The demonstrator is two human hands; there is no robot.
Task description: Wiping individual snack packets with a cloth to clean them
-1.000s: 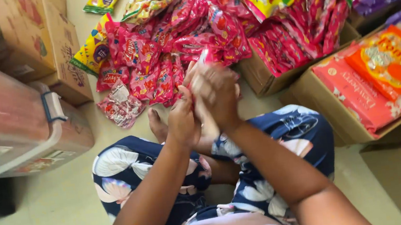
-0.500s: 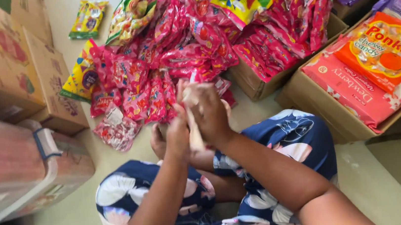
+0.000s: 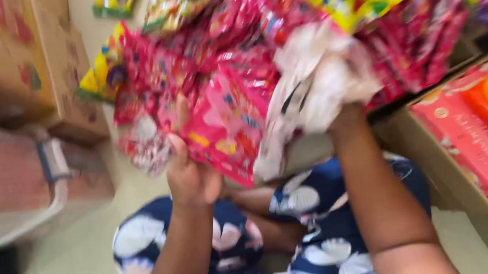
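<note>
**Snack packets raised, white wrapping being pulled back**

Head view: left hand has its fingers clamped on the lower edge of a red snack packet strip, raised over the lap. Right hand grips a crumpled white plastic bag; fingers hidden, state unclear. Judged step: separating strip from bag. Next move needs a firm hold. Strip's long axis appears to run upper-left to lower-right; blur limits certainty.

Likely shop stockroom: cardboard boxes, snack packets.
</note>
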